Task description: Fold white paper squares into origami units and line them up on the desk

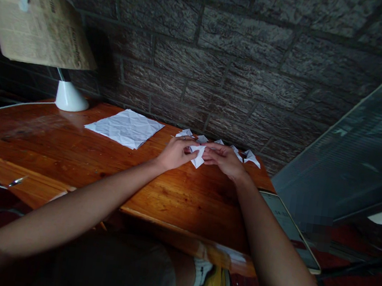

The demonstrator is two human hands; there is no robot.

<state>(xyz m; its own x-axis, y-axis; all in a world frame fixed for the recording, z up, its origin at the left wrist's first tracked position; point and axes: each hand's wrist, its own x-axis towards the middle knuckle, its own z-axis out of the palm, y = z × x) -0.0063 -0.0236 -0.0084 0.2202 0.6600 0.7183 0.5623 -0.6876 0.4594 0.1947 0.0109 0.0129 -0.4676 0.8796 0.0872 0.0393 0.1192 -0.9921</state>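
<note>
At the centre of the frame, a small folded white paper [197,160] is pinched between the left hand [177,153] and the right hand [224,159], thumbs and fingers of both on it; matching the edges before pressing each crease firmly should, I judge, keep the points crisp; too tight a grip could crumple it; just behind, right of centre, about 5 angular paper pieces [252,159] line the glossy wooden table [183,203]; left of centre lie matte, grid-creased sheets [126,127]; rough brick wall [202,79] fills the top.
</note>
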